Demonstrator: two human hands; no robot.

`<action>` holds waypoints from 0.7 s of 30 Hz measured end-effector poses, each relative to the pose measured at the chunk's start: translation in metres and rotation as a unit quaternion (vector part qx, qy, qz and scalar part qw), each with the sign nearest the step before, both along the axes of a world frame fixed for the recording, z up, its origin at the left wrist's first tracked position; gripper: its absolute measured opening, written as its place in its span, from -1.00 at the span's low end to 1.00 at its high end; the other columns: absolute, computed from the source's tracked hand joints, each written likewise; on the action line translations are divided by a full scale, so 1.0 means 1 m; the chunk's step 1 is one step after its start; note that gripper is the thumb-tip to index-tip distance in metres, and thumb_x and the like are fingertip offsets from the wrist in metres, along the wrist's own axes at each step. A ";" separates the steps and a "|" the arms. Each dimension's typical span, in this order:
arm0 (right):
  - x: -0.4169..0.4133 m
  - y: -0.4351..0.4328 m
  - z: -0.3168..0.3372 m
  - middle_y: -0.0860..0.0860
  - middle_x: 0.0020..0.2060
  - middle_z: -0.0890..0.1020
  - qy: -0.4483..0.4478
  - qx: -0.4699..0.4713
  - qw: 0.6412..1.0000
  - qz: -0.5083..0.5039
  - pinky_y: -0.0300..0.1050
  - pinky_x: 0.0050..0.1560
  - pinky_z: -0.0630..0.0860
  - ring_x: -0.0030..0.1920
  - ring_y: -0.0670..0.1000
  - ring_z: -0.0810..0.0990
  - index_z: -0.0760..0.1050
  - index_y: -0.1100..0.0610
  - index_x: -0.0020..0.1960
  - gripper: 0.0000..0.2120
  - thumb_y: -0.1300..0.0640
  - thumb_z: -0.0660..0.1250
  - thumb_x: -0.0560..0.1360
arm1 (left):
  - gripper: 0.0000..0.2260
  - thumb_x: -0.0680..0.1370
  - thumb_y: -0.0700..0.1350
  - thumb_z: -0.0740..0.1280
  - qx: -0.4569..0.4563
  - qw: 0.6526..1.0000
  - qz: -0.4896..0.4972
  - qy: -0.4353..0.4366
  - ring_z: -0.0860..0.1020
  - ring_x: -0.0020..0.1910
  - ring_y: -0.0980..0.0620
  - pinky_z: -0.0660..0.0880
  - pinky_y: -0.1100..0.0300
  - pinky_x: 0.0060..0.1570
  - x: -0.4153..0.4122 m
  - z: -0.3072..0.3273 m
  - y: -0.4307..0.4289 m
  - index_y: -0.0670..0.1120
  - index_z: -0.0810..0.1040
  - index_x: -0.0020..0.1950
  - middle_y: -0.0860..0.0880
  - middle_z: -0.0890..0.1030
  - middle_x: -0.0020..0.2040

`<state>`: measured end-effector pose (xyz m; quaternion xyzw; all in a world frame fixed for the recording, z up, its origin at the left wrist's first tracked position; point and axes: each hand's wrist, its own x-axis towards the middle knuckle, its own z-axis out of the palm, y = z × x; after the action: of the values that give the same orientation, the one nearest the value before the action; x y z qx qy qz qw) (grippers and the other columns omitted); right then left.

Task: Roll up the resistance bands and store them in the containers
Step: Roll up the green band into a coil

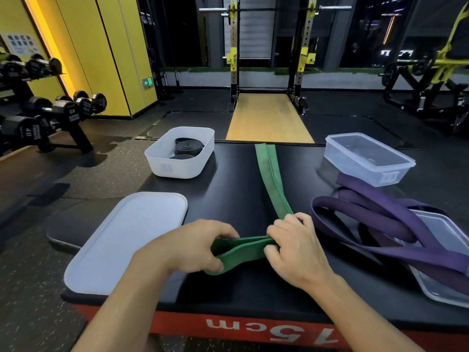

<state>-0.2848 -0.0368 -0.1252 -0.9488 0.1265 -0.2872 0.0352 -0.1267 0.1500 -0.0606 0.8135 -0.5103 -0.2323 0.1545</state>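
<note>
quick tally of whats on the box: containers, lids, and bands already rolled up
containers: 2 (white tub, clear tub)
lids: 2 (white lid, clear lid)
rolled black bands: 2, both in the white tub
total: 6
not counted, as unrolled: green band, purple heap
</note>
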 end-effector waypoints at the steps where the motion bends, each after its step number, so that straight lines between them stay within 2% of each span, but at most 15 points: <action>1: 0.000 0.000 -0.001 -0.11 -0.43 0.34 0.001 0.001 1.000 -0.003 0.05 0.12 0.40 -0.28 0.01 0.33 0.31 0.06 -0.36 -0.81 0.04 0.22 0.39 | -0.55 0.42 -0.16 0.49 -0.022 1.000 0.002 0.008 0.60 0.08 0.19 0.56 0.07 0.17 0.002 -0.002 0.000 0.26 0.55 0.21 0.26 0.62 0.10; 4: 0.001 0.000 -0.003 -0.14 -0.43 0.42 0.017 -0.012 1.000 0.007 -0.02 0.13 0.38 -0.27 -0.02 0.36 0.43 0.00 -0.32 -0.65 -0.21 0.31 0.49 | -0.65 0.50 -0.26 0.42 -0.099 0.995 0.023 0.014 0.62 -0.03 0.18 0.56 0.14 0.03 0.003 -0.011 -0.002 0.20 0.58 0.08 0.26 0.65 -0.02; 6: 0.002 -0.001 -0.004 -0.19 -0.37 0.52 0.040 -0.034 0.998 0.035 -0.06 0.16 0.36 -0.23 -0.06 0.41 0.61 -0.08 -0.13 -0.61 -0.36 0.25 0.55 | -0.65 0.51 -0.33 0.37 -0.155 0.988 0.024 -0.002 0.58 -0.06 0.20 0.47 0.29 -0.05 -0.002 -0.018 -0.007 0.17 0.60 -0.03 0.25 0.62 -0.08; 8: 0.003 -0.002 -0.004 -0.20 -0.35 0.53 0.050 -0.044 0.995 0.071 -0.06 0.17 0.38 -0.21 -0.07 0.41 0.67 -0.14 0.10 -0.61 -0.35 0.20 0.60 | -0.54 0.47 -0.41 0.33 -0.209 0.977 0.021 -0.023 0.51 0.04 0.19 0.37 0.37 0.01 -0.005 -0.027 -0.016 0.21 0.56 -0.11 0.21 0.58 -0.08; 9: 0.003 -0.002 -0.004 -0.20 -0.36 0.50 0.049 -0.044 0.994 0.087 -0.06 0.18 0.38 -0.21 -0.07 0.39 0.67 -0.15 0.15 -0.62 -0.33 0.19 0.61 | -0.50 0.43 -0.45 0.31 -0.230 0.973 0.026 -0.021 0.48 0.09 0.18 0.34 0.39 0.06 -0.005 -0.033 -0.020 0.23 0.55 -0.15 0.21 0.56 -0.05; 12: 0.002 -0.003 -0.002 -0.18 -0.36 0.41 0.048 -0.032 0.991 0.118 -0.06 0.23 0.36 -0.20 -0.06 0.35 0.66 -0.14 0.05 -0.65 -0.29 0.17 0.64 | -0.51 0.39 -0.47 0.31 -0.283 0.952 0.100 0.055 0.37 0.26 0.25 0.31 0.47 0.15 -0.010 -0.046 -0.030 0.18 0.60 -0.18 0.27 0.41 0.21; 14: 0.001 -0.003 -0.001 -0.18 -0.32 0.43 0.044 -0.013 0.990 0.131 -0.05 0.29 0.34 -0.17 -0.07 0.36 0.65 -0.11 -0.04 -0.64 -0.28 0.18 0.65 | -0.50 0.40 -0.44 0.34 -0.325 0.928 0.160 0.091 0.32 0.32 0.29 0.30 0.53 0.17 -0.018 -0.050 -0.034 0.19 0.63 0.00 0.25 0.31 0.26; 16: 0.001 -0.003 -0.001 -0.20 -0.26 0.49 0.043 -0.002 0.990 0.136 -0.04 0.34 0.31 -0.14 -0.09 0.38 0.63 -0.08 -0.08 -0.61 -0.28 0.17 0.65 | -0.49 0.43 -0.40 0.38 -0.370 0.896 0.214 0.121 0.49 0.18 0.21 0.43 0.43 0.11 -0.024 -0.055 -0.037 0.19 0.57 0.14 0.15 0.38 0.20; 18: 0.001 -0.004 -0.002 -0.21 -0.24 0.51 0.042 0.003 0.989 0.138 -0.04 0.37 0.29 -0.13 -0.10 0.38 0.64 -0.08 -0.07 -0.61 -0.29 0.17 0.65 | -0.57 0.46 -0.38 0.39 -0.408 0.865 0.257 0.137 0.61 0.03 0.13 0.53 0.31 0.00 -0.025 -0.057 -0.039 0.13 0.57 0.10 0.04 0.55 0.06; 21: 0.002 -0.004 -0.002 -0.22 -0.19 0.43 0.037 0.006 0.988 0.147 -0.04 0.36 0.30 -0.12 -0.12 0.36 0.66 -0.10 0.00 -0.63 -0.30 0.20 0.63 | -0.73 0.55 -0.31 0.37 -0.416 0.854 0.270 0.159 0.67 0.01 0.11 0.62 0.17 0.02 -0.027 -0.056 -0.041 0.07 0.67 0.02 0.08 0.67 -0.03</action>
<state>-0.2825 -0.0407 -0.1269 -0.9670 -0.0108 -0.2424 0.0782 -0.1535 0.1086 -0.1170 0.7310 -0.2886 -0.0737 0.6139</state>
